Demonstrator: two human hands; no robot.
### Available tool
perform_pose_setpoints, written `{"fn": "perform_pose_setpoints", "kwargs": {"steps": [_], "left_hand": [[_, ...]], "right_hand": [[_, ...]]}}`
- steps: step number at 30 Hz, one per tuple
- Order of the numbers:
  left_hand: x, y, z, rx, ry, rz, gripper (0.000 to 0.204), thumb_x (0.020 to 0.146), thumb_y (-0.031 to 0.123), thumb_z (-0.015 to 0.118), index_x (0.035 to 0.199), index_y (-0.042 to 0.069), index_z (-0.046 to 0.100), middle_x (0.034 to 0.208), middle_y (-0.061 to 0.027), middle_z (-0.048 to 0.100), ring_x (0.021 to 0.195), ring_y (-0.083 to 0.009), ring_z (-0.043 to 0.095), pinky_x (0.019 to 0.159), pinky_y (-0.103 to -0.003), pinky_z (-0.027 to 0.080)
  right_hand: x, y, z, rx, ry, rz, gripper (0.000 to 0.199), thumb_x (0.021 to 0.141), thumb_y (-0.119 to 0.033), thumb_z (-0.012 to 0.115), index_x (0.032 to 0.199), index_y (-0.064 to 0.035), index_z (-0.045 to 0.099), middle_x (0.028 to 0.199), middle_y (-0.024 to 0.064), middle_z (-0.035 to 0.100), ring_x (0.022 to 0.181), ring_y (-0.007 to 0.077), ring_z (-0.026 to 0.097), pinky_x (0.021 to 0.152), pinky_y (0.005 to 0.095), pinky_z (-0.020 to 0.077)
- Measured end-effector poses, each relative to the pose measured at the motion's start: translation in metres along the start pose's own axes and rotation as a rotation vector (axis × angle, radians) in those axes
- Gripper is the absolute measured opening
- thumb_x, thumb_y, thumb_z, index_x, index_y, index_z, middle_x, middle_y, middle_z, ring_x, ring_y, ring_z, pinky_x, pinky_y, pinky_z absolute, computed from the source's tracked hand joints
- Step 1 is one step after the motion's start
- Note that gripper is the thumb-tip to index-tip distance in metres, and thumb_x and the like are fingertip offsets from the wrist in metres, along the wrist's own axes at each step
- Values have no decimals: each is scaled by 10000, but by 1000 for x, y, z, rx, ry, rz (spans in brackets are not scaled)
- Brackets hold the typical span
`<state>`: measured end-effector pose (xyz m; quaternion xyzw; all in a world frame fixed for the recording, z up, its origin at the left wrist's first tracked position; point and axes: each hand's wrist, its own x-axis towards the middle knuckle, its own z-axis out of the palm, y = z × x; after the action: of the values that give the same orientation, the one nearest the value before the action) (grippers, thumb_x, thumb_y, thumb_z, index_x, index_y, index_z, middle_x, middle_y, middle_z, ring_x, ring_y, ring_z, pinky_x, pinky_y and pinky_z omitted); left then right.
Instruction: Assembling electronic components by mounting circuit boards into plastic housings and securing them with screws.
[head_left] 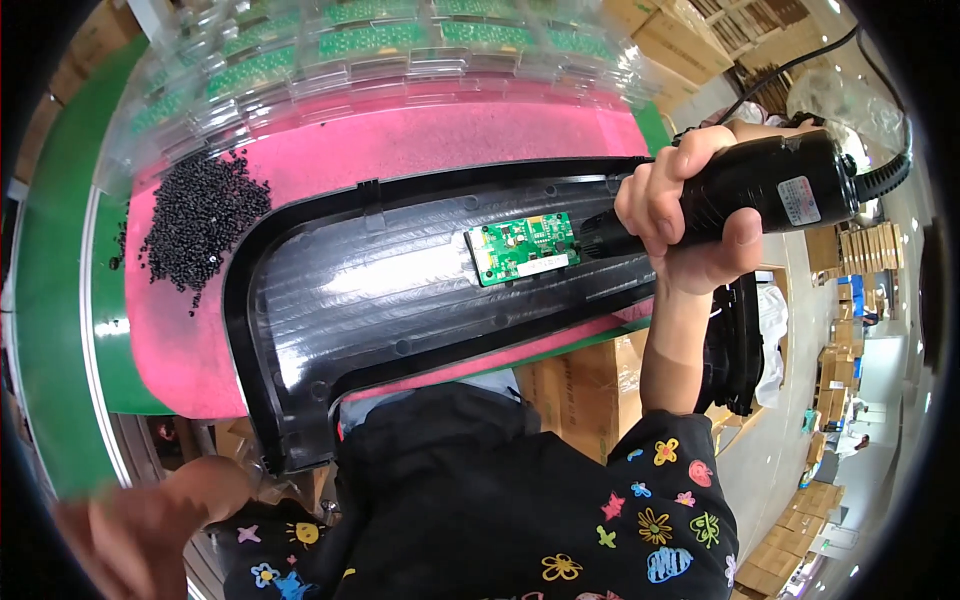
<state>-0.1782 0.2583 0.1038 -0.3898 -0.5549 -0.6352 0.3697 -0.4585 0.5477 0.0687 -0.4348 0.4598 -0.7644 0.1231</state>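
At upper right, the driver [765, 185] is being gripped by the right hand [690, 205], fingers curled round it, apparently to aim its nose [608, 236] at the board [522, 248] being supported by the shell [400, 250] at centre, while at lower left the left hand [150, 525] is being blurred, its openness and hold impossible to tell.

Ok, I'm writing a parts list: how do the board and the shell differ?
Colour: the board is mostly green, the shell black.
Size: the board is small, the shell far larger.
Shape: the board is a flat rectangle, while the shell has raised edges and bends at its left end.
Shared: both are longer than wide.
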Motion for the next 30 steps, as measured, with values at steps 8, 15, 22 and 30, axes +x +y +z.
{"fn": "perform_pose_setpoints", "kwargs": {"steps": [8,15,22,30], "left_hand": [[-49,-26,15,727,459,-1345,135,895,24,608,817,34,499,568,59,472,454,-12,407,429,-176,323],[-71,-1,21,618,213,-1523,324,915,145,661,665,42,482,509,17,488,464,-61,473,412,-234,342],[-127,-15,43,-159,460,-1417,665,877,292,618,1376,-64,360,1180,-258,614,971,-315,661,826,-384,538],[-42,-62,17,-376,889,-1001,644,742,356,615,1178,-96,476,1114,-261,618,836,-257,641,647,-330,529]], "right_hand": [[8,-11,5,14,357,206,384,944,-447,548,1005,-70,514,633,-25,450,497,95,402,576,273,380],[31,-2,-27,386,827,372,276,870,-142,666,1020,4,486,979,127,514,951,254,543,898,518,525],[-11,-31,-9,131,591,194,256,916,-52,578,1164,-35,520,1076,48,524,911,144,553,812,373,528],[-42,-92,-131,-882,808,-325,243,894,-19,589,1129,2,533,974,57,561,860,120,545,760,257,474]]}}
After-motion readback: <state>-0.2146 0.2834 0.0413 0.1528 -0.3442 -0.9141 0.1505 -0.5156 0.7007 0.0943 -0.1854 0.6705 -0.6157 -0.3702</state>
